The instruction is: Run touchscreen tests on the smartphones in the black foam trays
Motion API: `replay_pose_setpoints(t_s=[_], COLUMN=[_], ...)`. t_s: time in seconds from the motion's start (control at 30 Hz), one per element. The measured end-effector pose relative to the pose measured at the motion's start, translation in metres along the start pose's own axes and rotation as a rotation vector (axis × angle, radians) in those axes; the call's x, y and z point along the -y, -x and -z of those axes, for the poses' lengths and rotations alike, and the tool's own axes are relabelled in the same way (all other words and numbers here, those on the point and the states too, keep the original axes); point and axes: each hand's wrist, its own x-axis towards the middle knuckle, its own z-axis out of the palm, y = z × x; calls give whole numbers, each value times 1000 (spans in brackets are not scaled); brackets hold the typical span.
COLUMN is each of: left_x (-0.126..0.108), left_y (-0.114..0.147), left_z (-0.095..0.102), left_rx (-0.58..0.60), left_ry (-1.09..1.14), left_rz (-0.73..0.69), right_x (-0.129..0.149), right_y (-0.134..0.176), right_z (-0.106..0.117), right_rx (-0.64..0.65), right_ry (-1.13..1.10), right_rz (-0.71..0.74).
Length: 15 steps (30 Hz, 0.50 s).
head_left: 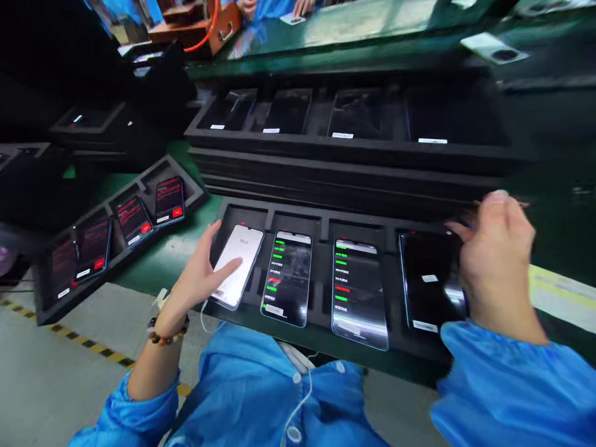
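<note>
Black front tray (325, 236), before the wearer, holding four phones, one per compartment: one white-screen phone (237, 261) at the left end, two list-screen phones (287, 276) (359, 292) in the middle, one dark-screen phone (426, 292) at the right end. The left hand (205, 270) is spread, its thumb extended across the white screen; whether the thumb presses the glass cannot be told. The right hand (498, 261) is bent beside the dark-screen phone's upper right edge — blur and angle hide whether its fingers pinch anything. Each phone is judged light, stiff and slippery, with a fragile glass face; it is best taken by its two long edges, fingers clear of the screen. Also counted: four red-text phones (134, 220) in one angled side tray (44, 301) at left, and four pale labels (343, 135) along the top of the rear tray stack (288, 155) — its layers too dark to number.
</note>
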Motion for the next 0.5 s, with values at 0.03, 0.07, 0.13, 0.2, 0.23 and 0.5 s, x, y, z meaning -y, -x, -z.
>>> replay_pose_setpoints(t_s=[0.03, 0.07, 0.13, 0.2, 0.23, 0.5], left_x=[4, 7, 11, 11, 10, -5], left_y=[0, 0, 1, 3, 3, 4], left_z=[1, 2, 2, -3, -6, -20], left_rx=[4, 6, 3, -7, -23, -17], left_ry=[13, 17, -2, -66, -106, -260], left_rz=[-15, -29, -54, -76, -86, -56], right_x=[0, -1, -2, -4, -5, -6], right_y=[0, 1, 1, 1, 1, 1], right_z=[0, 0, 1, 1, 1, 2], right_rx=[2, 4, 8, 18, 19, 33], right_ry=[1, 1, -1, -5, -8, -28], right_rz=[0, 2, 7, 16, 23, 26])
